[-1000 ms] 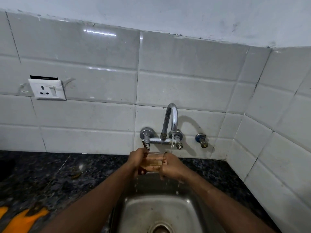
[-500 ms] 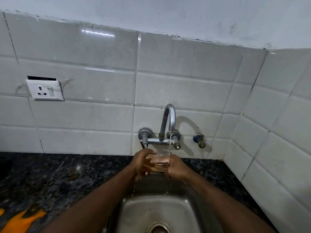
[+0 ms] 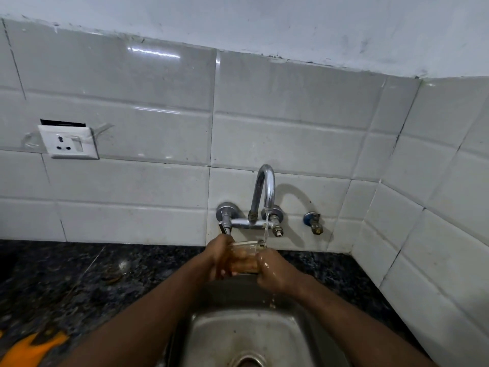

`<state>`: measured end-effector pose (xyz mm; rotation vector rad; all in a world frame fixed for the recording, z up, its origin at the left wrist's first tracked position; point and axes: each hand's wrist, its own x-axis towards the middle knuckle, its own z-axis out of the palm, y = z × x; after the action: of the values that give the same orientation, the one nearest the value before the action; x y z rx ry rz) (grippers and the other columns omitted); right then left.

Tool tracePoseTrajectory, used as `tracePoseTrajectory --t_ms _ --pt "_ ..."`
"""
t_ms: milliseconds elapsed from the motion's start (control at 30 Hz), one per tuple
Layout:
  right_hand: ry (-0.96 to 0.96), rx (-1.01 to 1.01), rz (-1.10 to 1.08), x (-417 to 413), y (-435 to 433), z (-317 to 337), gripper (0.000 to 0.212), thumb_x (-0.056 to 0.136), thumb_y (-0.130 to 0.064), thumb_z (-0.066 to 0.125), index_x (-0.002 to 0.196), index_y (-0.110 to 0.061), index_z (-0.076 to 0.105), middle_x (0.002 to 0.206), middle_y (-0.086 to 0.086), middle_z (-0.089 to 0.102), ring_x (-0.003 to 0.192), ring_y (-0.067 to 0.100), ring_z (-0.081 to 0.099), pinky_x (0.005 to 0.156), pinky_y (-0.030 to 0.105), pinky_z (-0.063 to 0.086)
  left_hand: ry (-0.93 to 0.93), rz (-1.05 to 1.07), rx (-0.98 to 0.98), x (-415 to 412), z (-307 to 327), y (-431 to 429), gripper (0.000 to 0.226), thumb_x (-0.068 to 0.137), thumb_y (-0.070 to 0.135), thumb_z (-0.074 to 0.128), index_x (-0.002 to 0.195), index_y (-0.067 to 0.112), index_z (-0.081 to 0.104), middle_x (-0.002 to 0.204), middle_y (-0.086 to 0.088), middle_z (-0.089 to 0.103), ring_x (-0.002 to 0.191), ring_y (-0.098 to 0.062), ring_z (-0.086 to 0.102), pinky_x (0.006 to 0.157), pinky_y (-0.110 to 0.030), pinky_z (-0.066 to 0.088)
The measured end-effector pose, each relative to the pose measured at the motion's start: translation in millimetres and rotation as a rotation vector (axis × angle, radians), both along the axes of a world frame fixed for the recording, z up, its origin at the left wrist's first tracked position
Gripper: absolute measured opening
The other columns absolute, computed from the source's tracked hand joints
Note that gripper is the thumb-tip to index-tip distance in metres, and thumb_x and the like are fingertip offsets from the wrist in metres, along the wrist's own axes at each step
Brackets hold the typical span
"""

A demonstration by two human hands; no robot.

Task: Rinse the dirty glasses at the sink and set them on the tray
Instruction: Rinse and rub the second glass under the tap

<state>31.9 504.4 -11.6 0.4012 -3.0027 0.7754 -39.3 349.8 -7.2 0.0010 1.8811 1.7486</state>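
Observation:
A clear drinking glass (image 3: 244,254) is held upright over the steel sink (image 3: 254,337), just under the chrome wall tap (image 3: 264,192). A thin stream of water falls from the spout past the glass's right rim onto my right hand. My left hand (image 3: 218,254) wraps the glass from the left. My right hand (image 3: 274,270) grips it from the right and is wet, with water dripping off it into the basin. The tray is out of view.
Dark speckled granite counter (image 3: 79,282) lies on both sides of the sink. White tiled walls meet in a corner at the right. A wall socket (image 3: 68,141) sits at left, a small valve (image 3: 313,222) right of the tap, something orange (image 3: 29,348) at bottom left.
Both hands have stayed on the glass under the tap, shifting it slightly. The water now runs down the glass's right side onto my right hand.

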Motion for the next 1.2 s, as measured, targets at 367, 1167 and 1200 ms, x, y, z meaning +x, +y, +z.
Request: tracePoseTrajectory --t_ms 367,1167,1200 --pt "0.032 -0.408 -0.146 4.4 -14.1 16.7 0.039 0.074 0.013 0.059 0.093 -0.015 0.077 0.098 0.002 0.076 0.093 0.01 0.071 0.087 0.025 0.056 0.069 0.264 0.046 4.3 0.7 10.6 0.03 0.097 0.032 0.045 0.092 0.008 0.061 0.084 -0.012 0.065 0.068 -0.023 0.059 0.05 -0.026 0.044" --pt "0.413 -0.554 -0.867 -11.5 -47.9 8.8 0.042 0.093 -0.04 0.06 0.061 -0.014 0.062 0.06 0.006 0.064 0.056 0.021 0.059 0.053 0.025 0.039 0.089 0.16 -0.06 20.2 13.3 8.8 0.03 0.1 0.034 0.044 0.089 0.011 0.059 0.081 -0.012 0.066 0.06 -0.023 0.057 0.049 -0.024 0.042" --pt "0.462 -0.539 -0.834 -9.9 -48.5 6.9 0.04 0.093 -0.037 0.061 0.059 -0.016 0.06 0.058 0.006 0.063 0.054 0.02 0.057 0.052 0.025 0.037 0.048 0.133 -0.05 21.5 14.7 8.0 0.031 0.101 0.036 0.043 0.094 0.011 0.059 0.085 -0.013 0.068 0.062 -0.022 0.058 0.049 -0.025 0.044"
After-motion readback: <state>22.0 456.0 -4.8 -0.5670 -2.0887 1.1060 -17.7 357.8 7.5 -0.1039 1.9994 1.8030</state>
